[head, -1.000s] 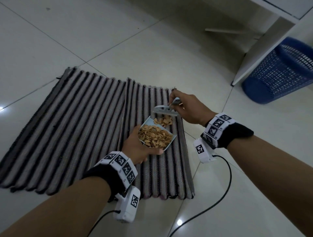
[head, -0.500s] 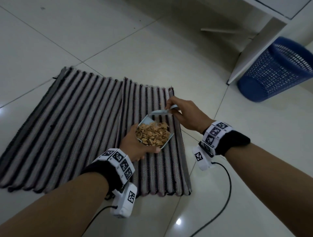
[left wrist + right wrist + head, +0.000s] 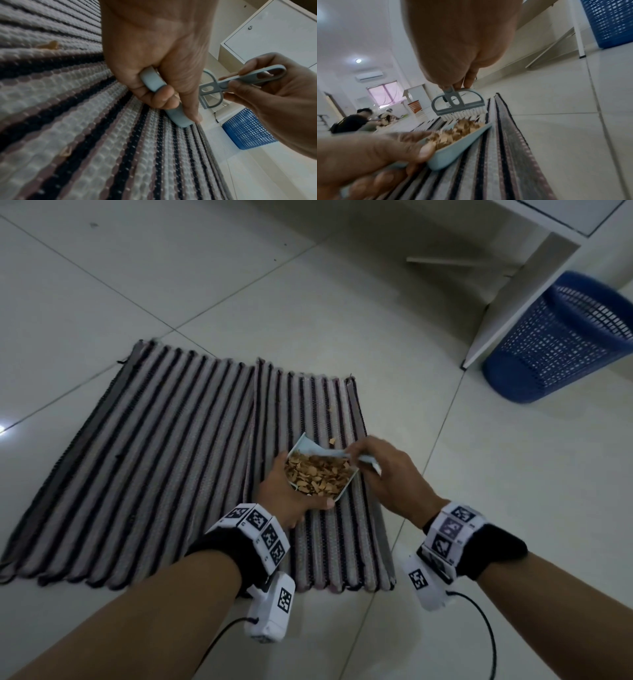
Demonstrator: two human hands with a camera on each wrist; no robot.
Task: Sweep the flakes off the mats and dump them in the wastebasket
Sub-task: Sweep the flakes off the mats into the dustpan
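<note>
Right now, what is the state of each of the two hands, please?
Left hand: closed, holding the dustpan full of flakes.
Right hand: closed, holding the small brush.

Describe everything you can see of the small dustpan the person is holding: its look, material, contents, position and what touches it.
The dustpan is small, pale blue and looks like smooth plastic, a shallow tray with low walls. It is heaped with tan flakes. The left hand grips its handle, thumb at the rim. It sits low over the right-hand striped mat, though contact with it is unclear. The brush, held by the right hand, has its white bristles at the pan's far edge.
</note>
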